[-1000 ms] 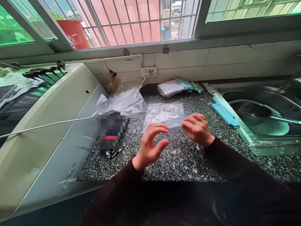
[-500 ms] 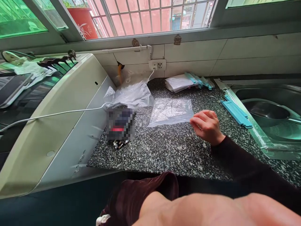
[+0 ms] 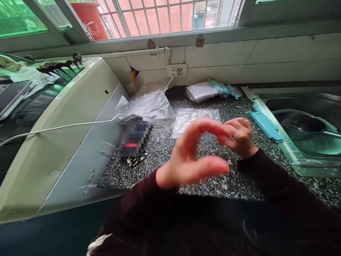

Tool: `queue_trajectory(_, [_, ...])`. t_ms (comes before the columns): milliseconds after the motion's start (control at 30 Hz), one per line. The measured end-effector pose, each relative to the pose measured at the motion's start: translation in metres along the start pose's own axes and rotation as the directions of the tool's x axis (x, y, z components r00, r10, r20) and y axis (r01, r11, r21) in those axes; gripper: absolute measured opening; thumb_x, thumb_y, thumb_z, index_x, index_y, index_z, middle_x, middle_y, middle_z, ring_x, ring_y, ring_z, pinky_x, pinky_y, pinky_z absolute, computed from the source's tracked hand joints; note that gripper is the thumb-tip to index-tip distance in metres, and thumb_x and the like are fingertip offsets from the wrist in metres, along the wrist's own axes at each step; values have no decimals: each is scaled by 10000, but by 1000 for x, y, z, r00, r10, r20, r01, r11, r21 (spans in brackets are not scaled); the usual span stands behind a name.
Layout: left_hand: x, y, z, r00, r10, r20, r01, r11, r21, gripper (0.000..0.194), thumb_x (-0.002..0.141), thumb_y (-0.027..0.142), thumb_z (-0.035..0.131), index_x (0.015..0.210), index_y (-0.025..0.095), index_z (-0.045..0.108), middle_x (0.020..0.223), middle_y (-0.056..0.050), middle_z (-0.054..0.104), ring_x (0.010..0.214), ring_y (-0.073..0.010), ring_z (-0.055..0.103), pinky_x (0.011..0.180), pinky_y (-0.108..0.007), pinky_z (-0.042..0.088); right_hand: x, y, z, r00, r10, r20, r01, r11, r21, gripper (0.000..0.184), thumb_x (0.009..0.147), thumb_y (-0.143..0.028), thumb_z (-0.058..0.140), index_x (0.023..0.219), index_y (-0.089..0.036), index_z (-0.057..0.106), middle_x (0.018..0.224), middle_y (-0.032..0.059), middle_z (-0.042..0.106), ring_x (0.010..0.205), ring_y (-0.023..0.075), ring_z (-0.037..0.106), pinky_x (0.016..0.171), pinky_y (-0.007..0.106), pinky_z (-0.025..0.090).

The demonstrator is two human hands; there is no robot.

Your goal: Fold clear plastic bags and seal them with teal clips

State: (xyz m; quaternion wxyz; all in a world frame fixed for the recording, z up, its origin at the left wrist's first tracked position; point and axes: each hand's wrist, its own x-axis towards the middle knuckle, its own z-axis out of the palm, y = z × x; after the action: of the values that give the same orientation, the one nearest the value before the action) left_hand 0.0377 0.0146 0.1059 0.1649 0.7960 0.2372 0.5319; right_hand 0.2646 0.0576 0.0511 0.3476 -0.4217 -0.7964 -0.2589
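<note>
A flat clear plastic bag (image 3: 183, 120) lies on the speckled counter, its near right part hidden behind my left hand. My right hand (image 3: 239, 137) is closed in a pinch at the bag's right corner; the fingertips are partly covered. In front of it, my left hand (image 3: 191, 153) curves in a C shape, thumb well apart from the fingers and nothing between them. The left fingertips reach the right hand's fingers in the view, and whether they touch I cannot tell.
A crumpled heap of clear plastic (image 3: 150, 103) and a blurred-out dark object (image 3: 134, 138) lie to the left. Behind are stacked clear bags (image 3: 204, 91) with blue strips. More blue strips (image 3: 266, 124) lie beside the sink (image 3: 290, 153). A white cable (image 3: 71, 125) crosses to the socket.
My left hand has come up from low in the view to the right hand, over the bag's near edge. My right hand has stayed at the bag's corner.
</note>
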Motion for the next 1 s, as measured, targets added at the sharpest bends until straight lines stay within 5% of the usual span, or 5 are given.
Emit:
queue_trajectory(200, [-4,-105,-5,984,102,146,-155,892,426,484,692,544,666,1022,196,603,946,-69,618,910,-216,517,824,-389,443,-2,4,3,996,88,-7,-87,995,50,116,801,-183,578,697,-211,620,726,11,624,779,175,514,739,322,373])
queue_trajectory(300, [-23,-127,-9,984,127,128,-172,871,460,158,805,331,621,894,202,637,851,-48,625,825,-178,526,759,-334,452,-2,5,4,995,100,-14,-99,993,66,112,805,-188,582,701,-212,619,730,10,626,787,174,516,742,319,376])
queue_trajectory(400, [-29,-126,-9,992,99,83,-126,886,446,64,826,193,583,801,208,639,790,-27,621,783,-156,526,724,-307,453,-3,6,4,994,104,-14,-102,991,84,92,802,-203,592,716,-210,622,737,13,632,793,175,519,755,323,380])
queue_trajectory(733, [-26,-115,-5,994,91,63,-108,916,387,51,800,154,605,787,200,623,770,-24,625,763,-151,540,697,-304,467,-4,3,8,999,-8,-39,11,997,79,73,775,-181,629,714,-220,625,753,-11,647,804,167,526,772,326,372])
queue_trajectory(1000, [-25,-118,-9,995,104,7,-98,911,400,60,806,134,594,785,190,606,752,-20,615,756,-150,533,689,-298,464,-5,4,8,999,53,-1,-53,996,70,89,795,-201,604,710,-213,629,750,3,639,812,166,519,769,318,365])
